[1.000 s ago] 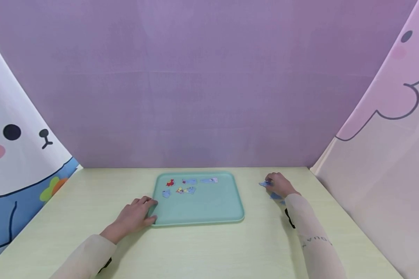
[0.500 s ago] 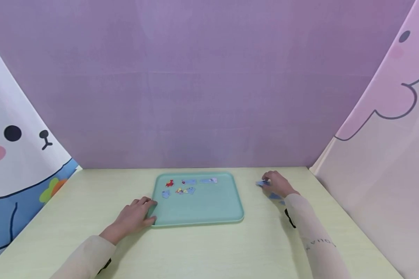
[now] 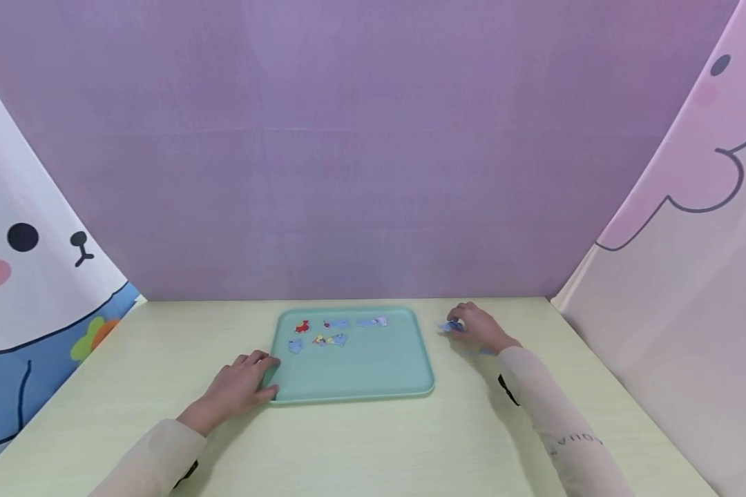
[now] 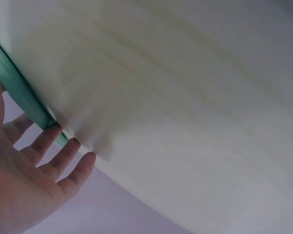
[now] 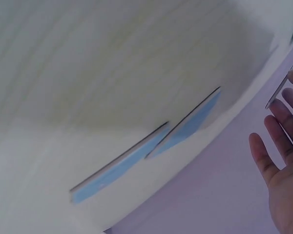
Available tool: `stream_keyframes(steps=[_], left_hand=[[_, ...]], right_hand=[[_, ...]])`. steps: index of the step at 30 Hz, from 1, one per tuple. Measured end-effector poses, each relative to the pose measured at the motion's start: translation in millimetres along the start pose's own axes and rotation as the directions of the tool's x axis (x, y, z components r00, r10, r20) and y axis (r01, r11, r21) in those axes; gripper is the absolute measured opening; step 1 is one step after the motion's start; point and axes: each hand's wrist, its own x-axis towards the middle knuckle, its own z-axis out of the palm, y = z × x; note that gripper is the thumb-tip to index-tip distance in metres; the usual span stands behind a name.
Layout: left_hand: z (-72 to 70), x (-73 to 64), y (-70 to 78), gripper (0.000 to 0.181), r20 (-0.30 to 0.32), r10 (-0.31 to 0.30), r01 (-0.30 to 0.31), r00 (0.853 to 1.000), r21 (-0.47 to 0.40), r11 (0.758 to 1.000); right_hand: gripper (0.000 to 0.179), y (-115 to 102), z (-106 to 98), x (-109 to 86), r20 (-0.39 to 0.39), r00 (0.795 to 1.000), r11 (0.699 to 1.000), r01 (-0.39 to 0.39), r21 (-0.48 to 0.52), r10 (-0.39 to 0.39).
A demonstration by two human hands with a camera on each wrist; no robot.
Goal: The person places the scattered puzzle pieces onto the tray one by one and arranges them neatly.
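The green tray lies flat on the table. My left hand rests at its left side, index finger and thumb over the rim; the left wrist view shows its fingers relaxed by the tray's edge. Right of the tray, my right hand pinches a flat blue puzzle piece between thumb and fingers. This piece appears nearly edge-on in the right wrist view, with the other fingers loosely extended. Inside the tray are a red piece, blue pieces such as one at left, and a yellow-and-blue pair.
Two more light blue pieces, one nearer and one farther, lie on the pale table under the right forearm. A purple cloth stands behind the table, with printed cloths at both sides.
My right hand has moved left toward the tray, carrying the blue puzzle piece away from the loose pieces on the table. My left hand has stayed at the tray's rim.
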Motion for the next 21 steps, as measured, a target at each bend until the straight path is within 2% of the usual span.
stream_keyframes(steps=[17, 21], left_hand=[[-1.0, -0.5, 0.7, 0.045, -0.005, 0.005, -0.005, 1.0, 0.004, 1.0], [-0.9, -0.8, 1.4, 0.046, -0.002, -0.001, 0.001, 1.0, -0.001, 1.0]], right_hand=[[0.026, -34.7, 4.2, 12.4, -0.003, 0.992, 0.992, 0.125, -0.027, -0.125], [0.025, -43.1, 6.6, 15.4, 0.003, 0.991, 0.99, 0.135, -0.032, -0.135]])
